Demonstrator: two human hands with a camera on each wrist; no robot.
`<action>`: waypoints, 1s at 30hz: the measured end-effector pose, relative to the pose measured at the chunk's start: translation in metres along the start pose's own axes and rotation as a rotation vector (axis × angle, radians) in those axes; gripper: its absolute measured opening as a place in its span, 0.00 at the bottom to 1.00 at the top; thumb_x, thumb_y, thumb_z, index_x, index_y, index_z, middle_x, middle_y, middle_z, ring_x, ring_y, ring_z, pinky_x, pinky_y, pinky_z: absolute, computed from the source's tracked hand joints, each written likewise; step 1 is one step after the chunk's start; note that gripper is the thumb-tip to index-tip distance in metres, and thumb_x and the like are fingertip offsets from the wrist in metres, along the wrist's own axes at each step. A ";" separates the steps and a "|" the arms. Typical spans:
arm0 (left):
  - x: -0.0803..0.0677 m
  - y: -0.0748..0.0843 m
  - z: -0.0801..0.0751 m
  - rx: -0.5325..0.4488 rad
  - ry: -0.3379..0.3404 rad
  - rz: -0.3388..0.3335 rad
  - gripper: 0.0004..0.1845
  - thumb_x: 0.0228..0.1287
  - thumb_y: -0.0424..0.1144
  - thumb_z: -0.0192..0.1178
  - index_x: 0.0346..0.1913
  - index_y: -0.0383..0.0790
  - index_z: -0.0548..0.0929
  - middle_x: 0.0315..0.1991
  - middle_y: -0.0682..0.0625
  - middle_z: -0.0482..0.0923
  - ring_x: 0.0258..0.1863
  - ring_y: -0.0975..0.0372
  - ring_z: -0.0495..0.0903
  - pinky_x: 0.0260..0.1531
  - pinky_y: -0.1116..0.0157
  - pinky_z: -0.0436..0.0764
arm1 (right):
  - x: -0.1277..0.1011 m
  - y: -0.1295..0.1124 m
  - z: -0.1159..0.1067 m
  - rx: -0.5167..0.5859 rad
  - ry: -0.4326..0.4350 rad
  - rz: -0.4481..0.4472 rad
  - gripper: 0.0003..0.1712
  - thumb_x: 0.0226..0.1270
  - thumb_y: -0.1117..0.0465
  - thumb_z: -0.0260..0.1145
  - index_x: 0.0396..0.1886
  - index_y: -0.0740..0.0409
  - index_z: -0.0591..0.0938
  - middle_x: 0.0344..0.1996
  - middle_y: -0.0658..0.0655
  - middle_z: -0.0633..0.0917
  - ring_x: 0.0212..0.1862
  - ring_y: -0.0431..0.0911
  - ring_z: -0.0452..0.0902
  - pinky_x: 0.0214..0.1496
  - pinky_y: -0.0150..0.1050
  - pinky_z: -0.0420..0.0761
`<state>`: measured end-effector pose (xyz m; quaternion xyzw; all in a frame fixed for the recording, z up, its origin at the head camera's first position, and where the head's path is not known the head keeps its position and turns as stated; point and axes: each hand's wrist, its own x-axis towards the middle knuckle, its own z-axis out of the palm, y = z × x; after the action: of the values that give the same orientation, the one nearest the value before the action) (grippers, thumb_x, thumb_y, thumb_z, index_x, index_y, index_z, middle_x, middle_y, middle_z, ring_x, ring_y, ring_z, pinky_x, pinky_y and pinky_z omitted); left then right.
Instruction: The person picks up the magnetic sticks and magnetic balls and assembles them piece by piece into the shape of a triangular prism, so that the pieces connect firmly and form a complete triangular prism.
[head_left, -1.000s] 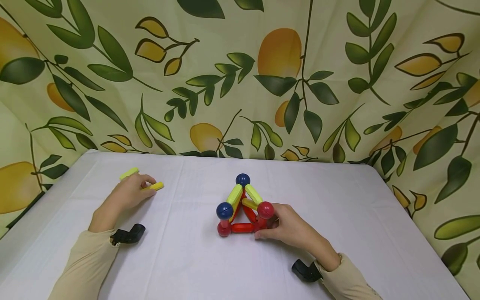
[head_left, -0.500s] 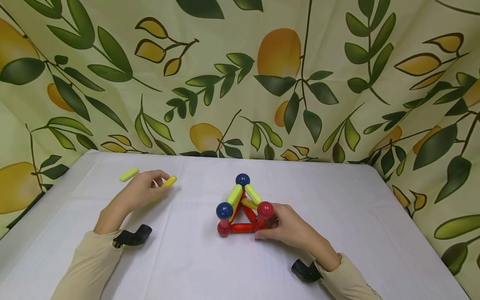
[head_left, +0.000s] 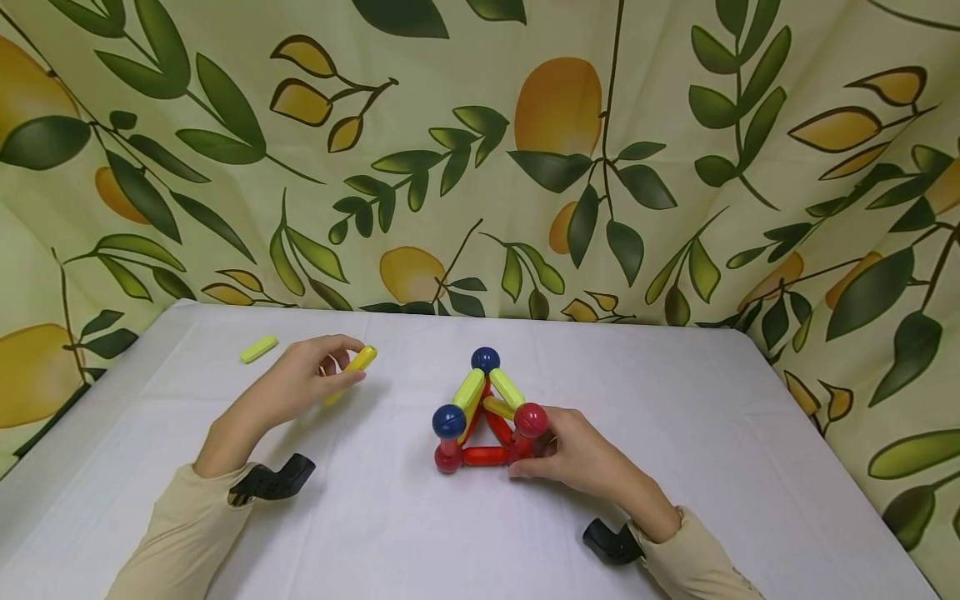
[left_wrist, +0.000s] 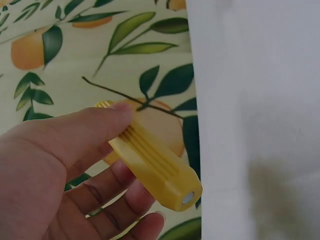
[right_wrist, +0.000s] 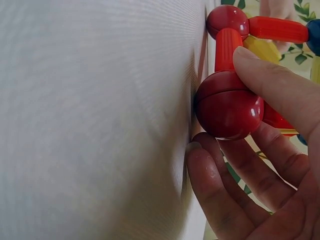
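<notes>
The left hand (head_left: 300, 385) is pinching a yellow rod (head_left: 358, 362) between thumb and fingers, holding it just above the table (head_left: 390, 533), left of the middle. The rod's long axis is pointing up and to the right, toward the frame (head_left: 486, 414) of rods and balls standing near the table's centre, so the frame is lying to the right of the pinch, with bare cloth between them. The left hand is the nearer one to the rod; the right hand (head_left: 581, 457) is resting against the frame's right side.

In the left wrist view the rod (left_wrist: 152, 162) is showing as a stubby ribbed stick with a small silver disc at its free end, the thumb lying over its top and the fingers (left_wrist: 117, 192) curling underneath. The right wrist view is showing fingers wrapping a red ball (right_wrist: 228, 104) at the frame's lower right corner, pressing it to the cloth; how firmly is hard to judge from so close.

The frame is standing as a small pyramid: red rods along the base, yellow ones rising, blue balls at the top and left front. A second yellow rod (head_left: 258, 348) is lying loose near the table's far left corner.
</notes>
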<state>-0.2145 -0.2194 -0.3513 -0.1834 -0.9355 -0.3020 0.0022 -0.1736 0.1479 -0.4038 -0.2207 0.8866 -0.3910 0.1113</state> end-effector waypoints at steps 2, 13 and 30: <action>-0.001 0.006 0.000 -0.012 -0.004 0.007 0.19 0.64 0.37 0.67 0.56 0.35 0.80 0.36 0.48 0.79 0.32 0.61 0.73 0.31 0.68 0.72 | 0.000 0.000 0.000 0.001 -0.001 0.000 0.28 0.49 0.53 0.82 0.50 0.53 0.82 0.32 0.46 0.82 0.35 0.42 0.76 0.35 0.32 0.80; -0.006 0.035 0.003 -0.119 -0.008 0.079 0.15 0.65 0.38 0.66 0.53 0.39 0.81 0.38 0.52 0.81 0.38 0.61 0.78 0.42 0.69 0.79 | 0.000 0.001 0.000 -0.001 -0.005 0.000 0.28 0.49 0.53 0.81 0.49 0.53 0.82 0.31 0.46 0.81 0.34 0.42 0.76 0.35 0.32 0.79; -0.012 0.066 0.020 -0.350 0.094 0.143 0.16 0.64 0.37 0.67 0.54 0.41 0.79 0.43 0.50 0.84 0.41 0.64 0.84 0.46 0.71 0.82 | 0.001 0.000 0.002 0.030 -0.013 -0.009 0.25 0.48 0.54 0.82 0.45 0.53 0.82 0.31 0.47 0.82 0.35 0.42 0.78 0.36 0.32 0.81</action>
<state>-0.1783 -0.1634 -0.3317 -0.2326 -0.8520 -0.4677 0.0356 -0.1741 0.1466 -0.4052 -0.2256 0.8788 -0.4033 0.1188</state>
